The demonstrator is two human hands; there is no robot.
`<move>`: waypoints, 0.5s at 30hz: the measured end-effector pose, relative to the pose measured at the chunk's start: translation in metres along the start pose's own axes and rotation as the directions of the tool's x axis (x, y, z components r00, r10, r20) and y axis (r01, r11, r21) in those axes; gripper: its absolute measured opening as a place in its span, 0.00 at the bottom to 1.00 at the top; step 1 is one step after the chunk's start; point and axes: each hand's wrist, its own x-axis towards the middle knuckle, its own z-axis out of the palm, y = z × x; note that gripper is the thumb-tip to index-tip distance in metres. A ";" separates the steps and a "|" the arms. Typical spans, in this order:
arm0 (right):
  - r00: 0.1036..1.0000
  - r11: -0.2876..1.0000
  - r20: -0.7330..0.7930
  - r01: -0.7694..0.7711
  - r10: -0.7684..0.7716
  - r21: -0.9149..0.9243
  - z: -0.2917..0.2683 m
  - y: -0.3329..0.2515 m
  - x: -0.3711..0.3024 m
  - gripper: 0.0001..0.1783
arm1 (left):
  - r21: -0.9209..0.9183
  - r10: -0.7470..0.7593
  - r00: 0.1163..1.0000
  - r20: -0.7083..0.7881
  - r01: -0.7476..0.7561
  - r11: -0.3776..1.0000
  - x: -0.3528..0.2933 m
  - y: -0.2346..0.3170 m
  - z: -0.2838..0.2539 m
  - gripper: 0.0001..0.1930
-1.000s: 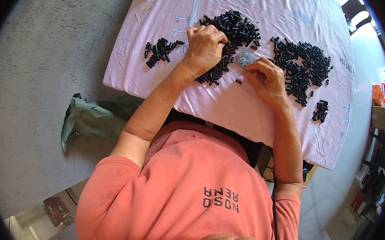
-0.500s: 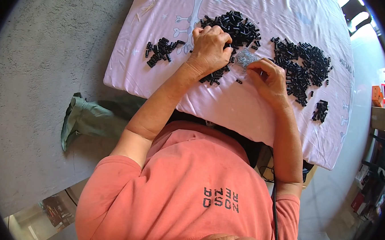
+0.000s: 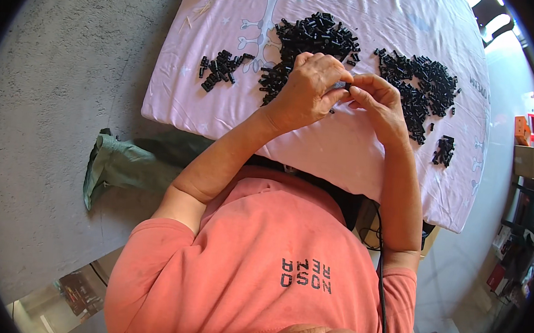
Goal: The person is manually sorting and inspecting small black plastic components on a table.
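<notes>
My left hand [image 3: 313, 88] is closed in a pinch on a small black cylindrical piece [image 3: 347, 86], in front of the large pile of black pieces [image 3: 319, 37]. The fingertips of my right hand [image 3: 380, 103] meet it there, pinched together. Whatever the right fingers hold is too small to make out. Under the hands, a heap of tiny silvery metal parts [image 3: 339, 84] is mostly hidden. A wide pile of similar black pieces [image 3: 430, 85] lies to the right of my right hand.
A small cluster of black pieces [image 3: 222, 69] lies at the left, another [image 3: 444, 150] at the right. Thin pale sticks [image 3: 197, 13] rest at the far left of the pink cloth [image 3: 342, 147] covering the table. Green fabric [image 3: 134, 157] hangs by the near left corner.
My left hand has moved right and slightly nearer, from the large pile to my right hand. My right hand has risen a little from the silvery heap, and the fingertips now meet.
</notes>
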 end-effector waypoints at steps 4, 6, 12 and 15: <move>1.000 0.996 0.006 -0.013 0.013 0.088 -0.005 0.003 0.000 0.10 | -0.128 0.004 0.999 0.032 0.001 0.992 0.002 -0.001 0.002 0.12; 1.000 0.996 -0.030 -0.002 0.004 0.094 -0.006 0.006 -0.001 0.10 | -0.152 -0.112 0.992 0.051 0.118 0.981 0.003 0.003 -0.002 0.10; 0.996 0.993 -0.081 0.054 -0.046 0.101 -0.008 0.006 0.001 0.10 | 0.205 -0.094 0.990 0.101 0.072 0.976 -0.014 -0.013 -0.002 0.05; 0.997 0.992 -0.066 0.053 -0.045 0.113 -0.008 0.009 0.002 0.10 | 0.274 -0.112 0.984 0.136 0.071 0.959 -0.017 -0.009 0.002 0.05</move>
